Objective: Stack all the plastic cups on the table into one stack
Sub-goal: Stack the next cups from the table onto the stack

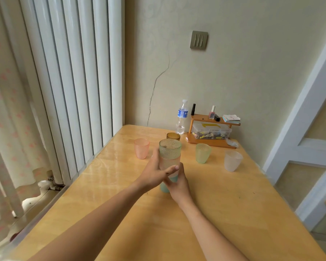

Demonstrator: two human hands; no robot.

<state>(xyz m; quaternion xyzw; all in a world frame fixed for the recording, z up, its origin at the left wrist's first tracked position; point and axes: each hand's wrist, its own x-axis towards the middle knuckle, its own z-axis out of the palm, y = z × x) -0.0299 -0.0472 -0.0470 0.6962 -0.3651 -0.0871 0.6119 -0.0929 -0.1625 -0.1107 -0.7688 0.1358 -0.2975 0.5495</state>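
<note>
A stack of cups (169, 153) stands in the middle of the wooden table (120, 213): a green textured cup on top, a pale one under it, a teal one at the bottom. My left hand (154, 172) wraps the stack's middle from the left. My right hand (177, 183) grips its lower part from the right. Loose cups stand behind: a pink cup (141, 148) at the left, an amber cup (173, 136) straight behind, a light green cup (202, 153) to the right, a frosted white cup (232, 160) further right.
A water bottle (182, 117) stands near the wall. Beside it a small wooden shelf (211, 142) carries a plastic box, nail polish and cards. A white radiator (73, 81) runs along the table's left edge. A white door frame is at the right.
</note>
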